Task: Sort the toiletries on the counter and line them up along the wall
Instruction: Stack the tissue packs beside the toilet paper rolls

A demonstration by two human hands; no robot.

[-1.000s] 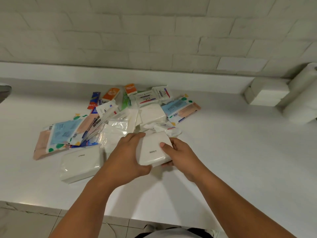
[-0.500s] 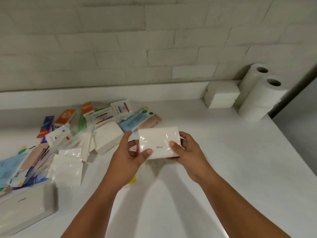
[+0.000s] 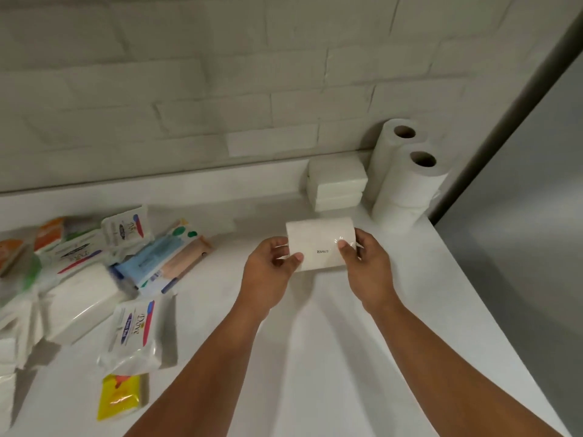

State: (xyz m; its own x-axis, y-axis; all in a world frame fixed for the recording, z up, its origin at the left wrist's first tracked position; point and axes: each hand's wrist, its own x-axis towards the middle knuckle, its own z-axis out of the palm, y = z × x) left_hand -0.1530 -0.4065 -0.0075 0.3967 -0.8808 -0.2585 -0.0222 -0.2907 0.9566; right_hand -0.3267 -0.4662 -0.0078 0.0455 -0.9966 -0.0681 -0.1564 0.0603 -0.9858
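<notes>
Held white tissue pack [image 3: 318, 244] pinched btwn left hand [image 3: 268, 272] & right hand [image 3: 367, 268] over tabletop [image 3: 315, 348], mid-sort; next prob. needed setting it w/ matching stack [image 3: 337, 184] by wall [image 3: 220, 89].

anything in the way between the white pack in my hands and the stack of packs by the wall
Nothing visible. Bare counter separates the white pack, gripped by left hand and right hand, from the stack of packs; paper rolls stand beside it.

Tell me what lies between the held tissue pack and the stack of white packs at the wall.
Nothing: the head view shows only bare white counter between the tissue pack and the stack of white packs.
</notes>
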